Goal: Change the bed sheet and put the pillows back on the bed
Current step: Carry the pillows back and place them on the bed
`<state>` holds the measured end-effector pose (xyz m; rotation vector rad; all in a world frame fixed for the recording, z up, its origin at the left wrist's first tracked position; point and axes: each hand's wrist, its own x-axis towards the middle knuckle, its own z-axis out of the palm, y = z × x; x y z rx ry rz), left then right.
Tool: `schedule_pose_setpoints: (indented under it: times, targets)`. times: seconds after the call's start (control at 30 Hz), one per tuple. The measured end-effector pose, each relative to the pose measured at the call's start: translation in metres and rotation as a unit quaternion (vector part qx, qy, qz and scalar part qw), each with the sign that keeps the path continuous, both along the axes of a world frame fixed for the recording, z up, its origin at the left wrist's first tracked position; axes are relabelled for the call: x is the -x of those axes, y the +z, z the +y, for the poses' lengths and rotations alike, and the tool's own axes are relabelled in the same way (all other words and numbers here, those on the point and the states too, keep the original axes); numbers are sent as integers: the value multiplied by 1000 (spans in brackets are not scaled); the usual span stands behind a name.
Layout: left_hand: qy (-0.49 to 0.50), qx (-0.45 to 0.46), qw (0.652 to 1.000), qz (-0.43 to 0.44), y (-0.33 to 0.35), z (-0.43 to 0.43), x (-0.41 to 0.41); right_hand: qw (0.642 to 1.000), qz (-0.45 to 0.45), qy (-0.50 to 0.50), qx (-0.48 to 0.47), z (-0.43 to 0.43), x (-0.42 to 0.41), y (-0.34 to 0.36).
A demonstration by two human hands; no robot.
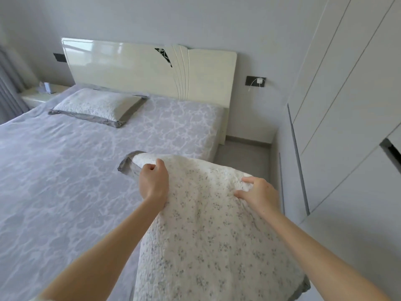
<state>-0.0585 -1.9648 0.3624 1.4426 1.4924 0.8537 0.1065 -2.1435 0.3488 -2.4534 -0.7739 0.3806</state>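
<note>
A white quilted pillow [208, 224] with small grey flowers and a grey border hangs in the air over the bed's right edge. My left hand [153, 181] grips its far left edge. My right hand [259, 195] grips its far right edge, fingers pressed into the fabric. A matching second pillow [95, 104] lies flat at the head of the bed on the left side. The bed sheet [65, 170] is lilac with a pale cloud-like pattern and lies spread over the mattress.
A glossy cream headboard [134, 68] stands against the wall. A nightstand [41, 94] with a small box sits at the far left beside grey curtains. White wardrobe doors [347, 105] line the right side, with a narrow floor strip [240, 161] between them and the bed.
</note>
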Motion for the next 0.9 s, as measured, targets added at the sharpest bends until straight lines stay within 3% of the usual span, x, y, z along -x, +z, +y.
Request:
schedule_pose_setpoints:
  times: [0.2,0.43,0.63,0.9]
  targets:
    - [56,-40,998,-6,2,88,-134,996,-49,76,-25,105,-158,11]
    - [186,-49,981,-24,4,185,-254,974,-98,203,-32,251,-314,31]
    - [272,-43,961,-18,-11,283,-323,958,-87,273,-31,387,-396,19]
    - [314,-8,949,-23,-49,457,-389,953,-54,296,-41,582,-469,-27]
